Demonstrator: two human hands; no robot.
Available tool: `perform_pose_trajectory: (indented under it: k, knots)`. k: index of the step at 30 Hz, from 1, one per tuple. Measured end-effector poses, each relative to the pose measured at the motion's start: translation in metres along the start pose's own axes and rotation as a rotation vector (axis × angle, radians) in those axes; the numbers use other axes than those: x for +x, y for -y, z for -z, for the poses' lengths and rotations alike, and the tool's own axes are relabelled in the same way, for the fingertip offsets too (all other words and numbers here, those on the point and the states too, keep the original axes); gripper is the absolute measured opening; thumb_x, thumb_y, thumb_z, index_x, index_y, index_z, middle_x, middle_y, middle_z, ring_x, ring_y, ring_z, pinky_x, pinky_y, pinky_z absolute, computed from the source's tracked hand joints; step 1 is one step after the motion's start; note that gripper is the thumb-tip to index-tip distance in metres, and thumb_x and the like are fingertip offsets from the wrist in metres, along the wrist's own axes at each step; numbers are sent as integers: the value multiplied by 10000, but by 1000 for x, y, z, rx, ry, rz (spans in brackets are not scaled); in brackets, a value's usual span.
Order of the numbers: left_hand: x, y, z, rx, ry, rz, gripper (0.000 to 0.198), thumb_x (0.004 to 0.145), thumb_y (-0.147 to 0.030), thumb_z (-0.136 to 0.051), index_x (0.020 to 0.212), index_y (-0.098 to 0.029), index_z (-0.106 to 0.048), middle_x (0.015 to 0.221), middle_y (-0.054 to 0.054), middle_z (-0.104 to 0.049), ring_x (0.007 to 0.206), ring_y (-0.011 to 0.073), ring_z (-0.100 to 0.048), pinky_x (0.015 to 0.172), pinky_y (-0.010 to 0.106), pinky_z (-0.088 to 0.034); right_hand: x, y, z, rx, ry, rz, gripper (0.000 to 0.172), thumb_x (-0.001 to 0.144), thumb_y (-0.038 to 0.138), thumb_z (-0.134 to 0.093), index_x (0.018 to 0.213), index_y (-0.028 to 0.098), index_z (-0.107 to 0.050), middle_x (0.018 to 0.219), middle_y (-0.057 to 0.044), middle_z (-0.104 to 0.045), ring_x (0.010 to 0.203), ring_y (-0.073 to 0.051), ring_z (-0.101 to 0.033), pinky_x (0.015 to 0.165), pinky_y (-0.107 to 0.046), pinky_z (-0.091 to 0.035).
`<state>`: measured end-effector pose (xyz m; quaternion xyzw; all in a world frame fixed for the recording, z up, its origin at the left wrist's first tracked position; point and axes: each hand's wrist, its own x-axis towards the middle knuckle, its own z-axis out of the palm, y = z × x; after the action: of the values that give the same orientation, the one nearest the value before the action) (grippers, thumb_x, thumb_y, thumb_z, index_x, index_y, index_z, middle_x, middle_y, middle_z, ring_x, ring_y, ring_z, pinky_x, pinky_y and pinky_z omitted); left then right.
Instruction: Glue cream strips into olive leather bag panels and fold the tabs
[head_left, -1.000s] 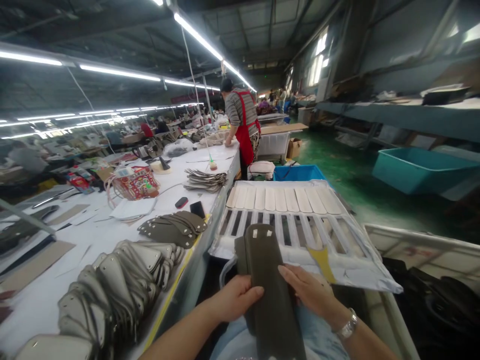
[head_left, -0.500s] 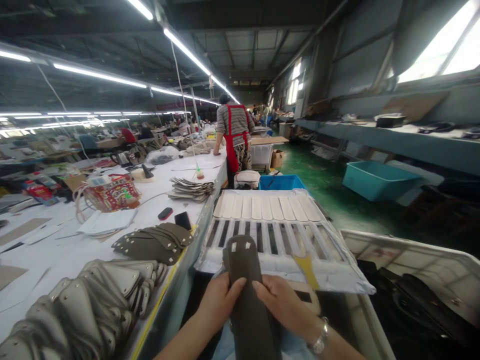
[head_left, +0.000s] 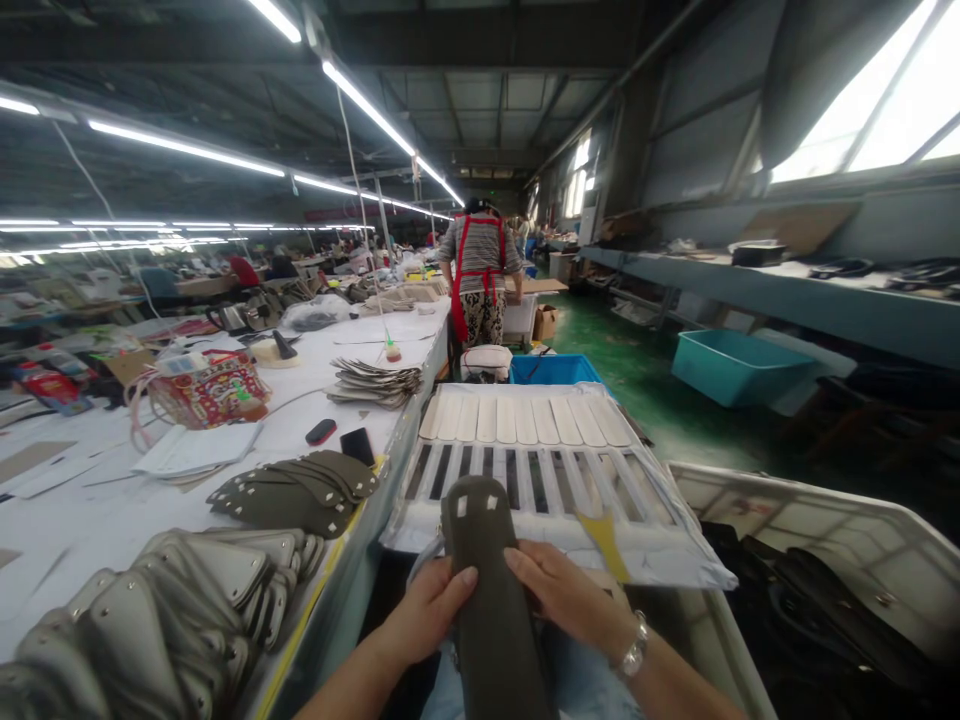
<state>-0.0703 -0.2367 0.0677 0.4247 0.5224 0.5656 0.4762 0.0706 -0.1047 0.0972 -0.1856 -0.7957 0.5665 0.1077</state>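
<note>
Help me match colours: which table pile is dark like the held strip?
The fanned pile beside the phone matches the held strip; the nearer pile and farther stack look paler.

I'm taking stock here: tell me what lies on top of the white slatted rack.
A row of pale strips along the far side, a yellow piece at the near edge. What the olive piece covers cannot be seen.

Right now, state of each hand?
Left hand: closed, holding the dark strip by its left edge.
Right hand: closed, holding the same strip by its right edge.
</note>
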Motion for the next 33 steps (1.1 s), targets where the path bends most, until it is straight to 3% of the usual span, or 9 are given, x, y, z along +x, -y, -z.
perform_pose_trajectory:
  k: [10,14,20,28,33]
  knots:
    - [3,-1,6,296,2,-18,340,884,-402,-436,1022,-143,-608,976,58,-645,850,180,-577,764,280,-457,7,-7,-4,-209,-50,-6,366,893,435,-354,682,166,-486,634,-3,-527,586,-119,-463,540,-231,-369]
    - [5,0,5,316,9,3,324,821,-379,-544,1056,-161,-595,991,41,-645,879,192,-582,765,269,-452,8,-9,-4,-265,-82,14,370,891,434,-352,693,165,-513,677,-23,-576,627,-140,-497,578,-245,-390]
    - [5,-8,5,395,-22,-7,337,884,-410,-416,965,-149,-612,897,30,-629,799,156,-558,714,246,-438,8,-7,-4,-182,-12,-13,323,865,430,-412,768,162,-564,737,-27,-623,671,-162,-545,593,-248,-425]
    - [2,5,1,72,2,75,394,856,-488,-442,900,-128,-595,752,14,-580,626,110,-498,567,216,-406,-4,-6,0,-97,61,-22,263,796,383,-539,880,142,-600,846,-49,-658,736,-189,-582,630,-262,-467]
    - [3,7,1,39,-44,78,366,860,-466,-457,869,-133,-608,705,-3,-566,594,88,-474,573,202,-402,-11,-9,-4,82,163,-12,227,798,343,-547,912,157,-611,878,-34,-668,749,-181,-602,633,-250,-482]
